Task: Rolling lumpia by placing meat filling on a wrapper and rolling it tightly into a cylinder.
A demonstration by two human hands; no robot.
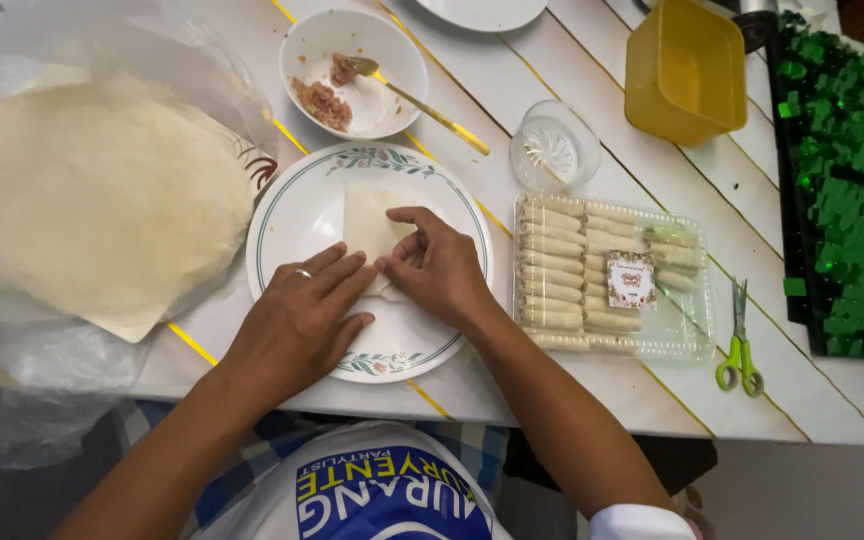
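A: Head view, looking down: what is being worked on?

B: A thin, pale wrapper (367,215) is laid on a white plate with a floral rim (282,215), near the table's front edge. Its lower end is being folded or rolled, judging from the hands.

A: How are the hands set?

B: The left hand (302,320) is pressed flat on the wrapper's near end, fingers together and extended; a ring is worn. The right hand (437,265) is curled, fingertips pinching the wrapper's edge. Nothing else is held.

A: Which way does the wrapper run?

B: Its long axis is seen running from the person toward the table's far edge, the free end pointing away, toward a white bowl of meat filling (352,60) with a gold fork (417,98).

A: What would the next move call for?

B: Probably a tight, even roll away from the body, sides kept tucked.

A: What else is nearby?

B: A stack of wrappers (92,195) lies toward the left edge; a clear tray of finished rolls (607,275) and green scissors (740,350) lie toward the right.
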